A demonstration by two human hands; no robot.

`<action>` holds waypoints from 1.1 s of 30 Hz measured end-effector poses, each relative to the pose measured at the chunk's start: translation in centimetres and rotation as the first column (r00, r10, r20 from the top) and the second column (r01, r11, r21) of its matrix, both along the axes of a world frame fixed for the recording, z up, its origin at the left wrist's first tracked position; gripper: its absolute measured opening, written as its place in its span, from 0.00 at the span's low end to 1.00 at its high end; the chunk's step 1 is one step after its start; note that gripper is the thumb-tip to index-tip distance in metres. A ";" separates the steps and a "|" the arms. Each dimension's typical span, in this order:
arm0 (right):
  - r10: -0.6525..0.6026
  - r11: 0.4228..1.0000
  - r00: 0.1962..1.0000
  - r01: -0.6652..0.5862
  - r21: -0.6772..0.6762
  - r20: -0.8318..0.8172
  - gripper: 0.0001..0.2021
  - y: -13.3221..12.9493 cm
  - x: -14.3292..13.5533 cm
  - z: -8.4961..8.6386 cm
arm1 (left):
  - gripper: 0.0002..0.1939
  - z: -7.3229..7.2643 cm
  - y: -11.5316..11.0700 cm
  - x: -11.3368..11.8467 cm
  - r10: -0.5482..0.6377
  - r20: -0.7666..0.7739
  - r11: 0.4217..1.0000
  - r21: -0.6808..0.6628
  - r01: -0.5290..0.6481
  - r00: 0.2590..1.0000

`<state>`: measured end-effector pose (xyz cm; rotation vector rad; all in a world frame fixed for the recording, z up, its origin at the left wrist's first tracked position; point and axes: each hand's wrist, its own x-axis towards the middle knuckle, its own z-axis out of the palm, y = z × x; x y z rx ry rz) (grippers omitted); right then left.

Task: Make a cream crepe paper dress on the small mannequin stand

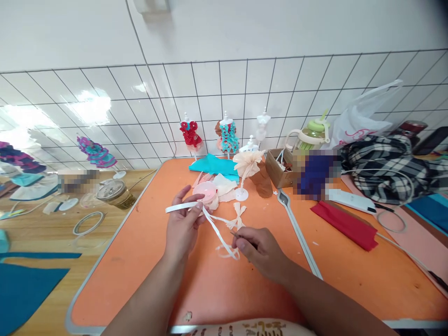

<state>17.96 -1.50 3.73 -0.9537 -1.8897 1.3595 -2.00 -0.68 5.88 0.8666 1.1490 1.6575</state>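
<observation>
My left hand [185,228] pinches a narrow white strip [182,207] between thumb and fingers. One end sticks out to the left, and thin white tails [219,233] hang down to the right, toward the table. My right hand [257,247] is closed on a thin, pointed tool [235,234], mostly hidden by the fingers; its kind does not show. Just beyond its tip lies a cream fabric bow [238,215]. Behind my left hand are a pink round dish [205,190] and pale fabric pieces [226,186]. A small dress form [248,165] wears pleated cream fabric.
Several small dressed forms, one in red [191,135], stand along the tiled wall. Turquoise fabric [215,165], a wooden box [280,170] and a green-lidded bottle [313,133] are at the back. A grey zipper [301,238] and red fabric [345,225] lie on the orange table [140,275].
</observation>
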 end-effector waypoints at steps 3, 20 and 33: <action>-0.213 0.969 0.969 0.226 0.097 -0.129 0.15 0.3 0.1 0.1 | 0.32 -0.2 -0.2 0.6 -0.220 0.035 0.972 -0.079 0.223 0.975; -0.204 0.958 0.974 0.178 -0.224 -0.095 0.11 1.5 -0.9 -1.1 | 0.45 -0.6 -1.4 2.9 -0.468 -0.096 0.875 -0.187 0.446 0.878; -0.133 0.968 0.990 0.120 -0.222 -0.046 0.13 1.9 -0.4 -0.7 | 0.49 -0.2 -1.4 2.1 -0.533 -0.107 0.833 -0.245 0.497 0.840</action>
